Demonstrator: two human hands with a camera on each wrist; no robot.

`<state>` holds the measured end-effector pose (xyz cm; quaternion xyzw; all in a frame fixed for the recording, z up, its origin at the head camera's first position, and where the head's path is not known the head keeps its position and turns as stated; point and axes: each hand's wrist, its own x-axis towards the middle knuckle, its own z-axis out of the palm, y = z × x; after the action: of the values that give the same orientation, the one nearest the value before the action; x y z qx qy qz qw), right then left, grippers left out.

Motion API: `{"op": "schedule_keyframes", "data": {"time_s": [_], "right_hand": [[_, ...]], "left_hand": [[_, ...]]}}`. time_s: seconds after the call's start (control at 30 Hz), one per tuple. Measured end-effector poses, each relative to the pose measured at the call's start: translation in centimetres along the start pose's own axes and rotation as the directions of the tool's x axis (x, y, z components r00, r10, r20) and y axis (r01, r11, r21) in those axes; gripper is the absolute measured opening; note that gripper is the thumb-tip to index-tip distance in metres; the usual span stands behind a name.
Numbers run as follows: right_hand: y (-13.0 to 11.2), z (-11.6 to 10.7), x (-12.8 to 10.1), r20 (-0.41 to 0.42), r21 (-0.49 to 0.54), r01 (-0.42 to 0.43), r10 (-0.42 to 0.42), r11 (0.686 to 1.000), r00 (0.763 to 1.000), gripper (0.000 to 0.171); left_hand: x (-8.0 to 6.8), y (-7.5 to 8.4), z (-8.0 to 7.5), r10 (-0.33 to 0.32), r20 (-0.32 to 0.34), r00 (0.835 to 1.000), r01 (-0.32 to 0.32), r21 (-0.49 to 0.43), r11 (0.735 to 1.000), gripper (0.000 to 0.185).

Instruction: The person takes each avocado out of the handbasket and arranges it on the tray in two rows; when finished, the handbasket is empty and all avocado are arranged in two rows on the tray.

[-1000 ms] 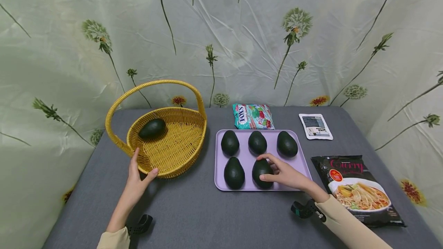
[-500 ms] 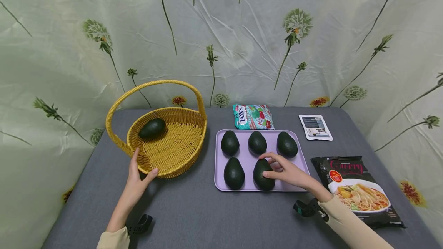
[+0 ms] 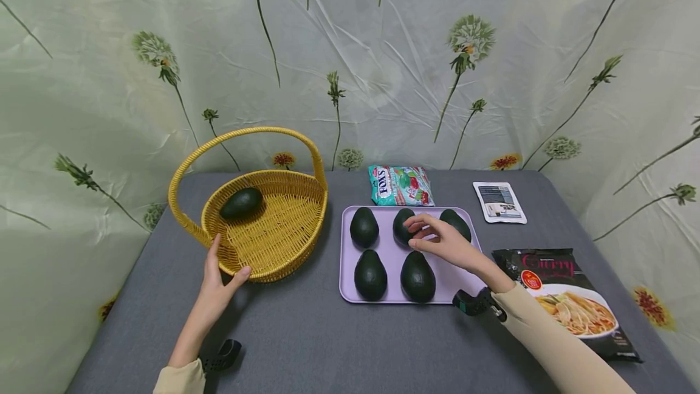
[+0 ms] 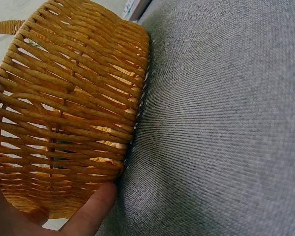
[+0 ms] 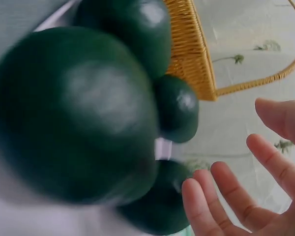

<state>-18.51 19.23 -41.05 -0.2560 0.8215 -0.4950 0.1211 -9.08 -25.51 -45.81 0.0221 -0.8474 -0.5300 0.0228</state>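
A purple tray (image 3: pixel 465 272) holds several dark green avocados. My right hand (image 3: pixel 423 233) hovers open over the back middle avocado (image 3: pixel 401 227), fingers spread and holding nothing. The front right avocado (image 3: pixel 418 276) lies free on the tray just below that hand. In the right wrist view that avocado (image 5: pixel 78 113) fills the frame, and the fingers (image 5: pixel 221 201) stay apart from it. My left hand (image 3: pixel 224 260) grips the near rim of the yellow wicker basket (image 3: pixel 273 242), thumb (image 4: pixel 91 209) against its wall (image 4: pixel 73 113). One avocado (image 3: pixel 241 202) lies inside the basket.
A Fox's candy bag (image 3: pixel 400 185) lies behind the tray, and a small white packet (image 3: pixel 499 201) sits at the back right. A black curry noodle packet (image 3: pixel 569 297) lies right of the tray. A flowered curtain closes off the back and sides of the grey table.
My right hand has left the front right avocado and moved back over the back middle one. The avocado stays on the tray. The left hand has not moved.
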Motion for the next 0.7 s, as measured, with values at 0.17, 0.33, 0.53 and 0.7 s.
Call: {"op": "schedule_keyframes", "data": {"time_s": [0.17,0.33,0.53,0.7], "right_hand": [[-1.7,0.9,3.2,0.050,0.040,0.054,-0.056,0.998,0.997,0.034],[-3.3,2.6,7.0,0.128,0.094,0.151,-0.162,0.984,0.978,0.034],[-5.7,5.5,11.5,0.209,0.123,0.196,-0.218,0.973,0.953,0.032],[-7.2,8.2,15.0,0.239,0.139,0.237,-0.265,0.962,0.934,0.033]], "left_hand": [[0.1,-0.2,0.0,-0.011,0.005,1.000,0.011,0.009,1.000,0.093],[0.1,-0.1,0.0,-0.006,0.005,1.000,0.006,0.004,1.000,0.093],[-0.1,0.0,0.0,-0.001,-0.002,1.000,0.001,0.005,1.000,0.093],[0.0,0.0,0.0,0.000,-0.004,1.000,0.000,0.007,1.000,0.093]]}}
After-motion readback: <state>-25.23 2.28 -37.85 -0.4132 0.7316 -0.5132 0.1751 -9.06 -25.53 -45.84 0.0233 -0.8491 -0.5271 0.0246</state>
